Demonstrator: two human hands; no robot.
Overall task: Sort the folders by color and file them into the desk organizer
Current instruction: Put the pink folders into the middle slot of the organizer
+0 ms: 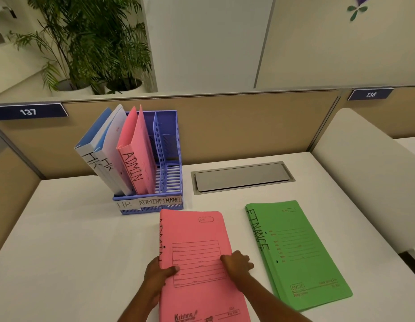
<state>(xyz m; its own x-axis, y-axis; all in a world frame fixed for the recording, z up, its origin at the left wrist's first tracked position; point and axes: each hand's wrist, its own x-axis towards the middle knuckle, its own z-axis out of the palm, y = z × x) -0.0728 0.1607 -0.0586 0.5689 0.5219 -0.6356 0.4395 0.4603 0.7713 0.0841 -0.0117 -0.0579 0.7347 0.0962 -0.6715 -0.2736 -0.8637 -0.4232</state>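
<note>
Between both hands, pink folder [197,254] lies lengthwise toward organizer [169,182].

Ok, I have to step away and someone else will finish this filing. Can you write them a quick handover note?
Left hand and right hand both grip the pink ADMIN folder, flat on the desk before the blue organizer.
Done: blue HR folders stand in the HR slot, pink folders in the ADMIN slot.
Left: file this pink folder under ADMIN, then the green FINANCE folders, lying to the right, into the empty FINANCE slot.
</note>
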